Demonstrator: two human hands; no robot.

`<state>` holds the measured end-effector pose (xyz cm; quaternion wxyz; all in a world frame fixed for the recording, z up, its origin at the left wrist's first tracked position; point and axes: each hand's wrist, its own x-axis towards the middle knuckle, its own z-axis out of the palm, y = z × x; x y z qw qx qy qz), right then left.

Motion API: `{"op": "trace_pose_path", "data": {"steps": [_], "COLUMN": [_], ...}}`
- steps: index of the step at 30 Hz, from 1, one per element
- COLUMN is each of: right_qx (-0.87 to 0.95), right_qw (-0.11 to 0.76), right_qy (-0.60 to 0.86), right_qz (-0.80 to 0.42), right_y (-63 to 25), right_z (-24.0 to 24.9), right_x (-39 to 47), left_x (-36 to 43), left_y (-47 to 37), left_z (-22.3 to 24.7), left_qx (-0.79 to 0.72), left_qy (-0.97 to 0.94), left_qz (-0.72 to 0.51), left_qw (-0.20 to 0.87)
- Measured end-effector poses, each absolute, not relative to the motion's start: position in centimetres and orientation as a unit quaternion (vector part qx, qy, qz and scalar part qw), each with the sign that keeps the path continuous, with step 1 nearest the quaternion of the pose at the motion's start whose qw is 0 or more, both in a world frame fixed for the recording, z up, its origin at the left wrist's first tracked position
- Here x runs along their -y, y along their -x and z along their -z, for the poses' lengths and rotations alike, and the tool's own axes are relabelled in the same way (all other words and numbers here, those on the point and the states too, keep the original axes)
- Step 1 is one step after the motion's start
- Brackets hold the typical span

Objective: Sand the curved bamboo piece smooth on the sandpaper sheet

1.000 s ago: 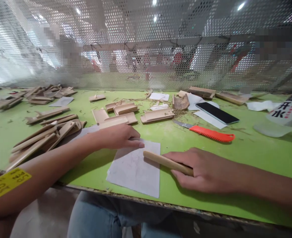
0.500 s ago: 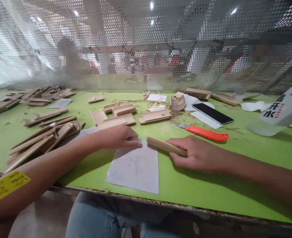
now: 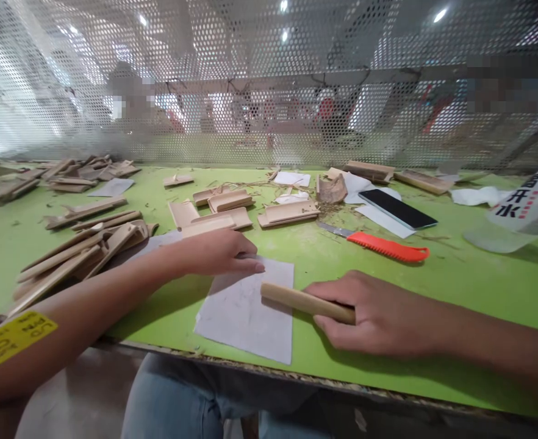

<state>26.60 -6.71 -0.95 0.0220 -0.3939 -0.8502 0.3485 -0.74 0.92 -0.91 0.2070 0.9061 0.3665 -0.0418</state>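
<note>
My right hand (image 3: 379, 311) is closed around one end of a short, rounded bamboo piece (image 3: 291, 296). The piece's free end points left, over a whitish sheet of paper (image 3: 251, 326) near the table's front edge. My left hand (image 3: 218, 251) lies flat across the sheet's upper left corner, thumb stretched onto the paper and other fingers partly hidden. Several split bamboo pieces (image 3: 216, 222) lie just beyond the left hand. Beyond the right hand, a knife (image 3: 385, 246) with an orange handle rests with its blade pointing left.
A pile of bamboo pieces (image 3: 83, 256) lies by my left forearm, with more (image 3: 95, 171) farther back. A phone (image 3: 399, 208) rests on paper at the right, near a translucent plastic container (image 3: 520, 210). A perforated screen (image 3: 232, 122) stands along the back of the green table (image 3: 369, 375).
My right hand has come nearer to me with the bamboo piece, whose free end now sits over the paper, lower than before. The left hand has stayed almost still.
</note>
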Motion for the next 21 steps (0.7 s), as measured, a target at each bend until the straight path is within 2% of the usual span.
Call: {"op": "trace_pose_path", "data": {"steps": [5,10,15,21], "right_qx": [0.821,0.833,0.830,0.846], "right_qw": [0.058,0.022,0.056,0.041], "right_qy": [0.473,0.410,0.462,0.436], "right_qz": [-0.315,-0.371,-0.306,-0.305], "right_y": [-26.90,-26.77,-27.09,-27.21], "right_z": [1.01,0.81,1.13,1.29], "right_x": [6.37,6.90,6.45,6.43], "left_x": [-0.92,-0.81,-0.76,-0.87], "left_y": [0.81,0.76,0.64,0.68], "left_z": [0.92,0.81,0.84,0.97], "left_qx": [-0.369,-0.362,-0.368,-0.373], "left_qy": [-0.906,-0.909,-0.907,-0.905], "left_qz": [0.045,0.039,0.042,0.048], "left_qw": [0.201,0.203,0.198,0.197]}}
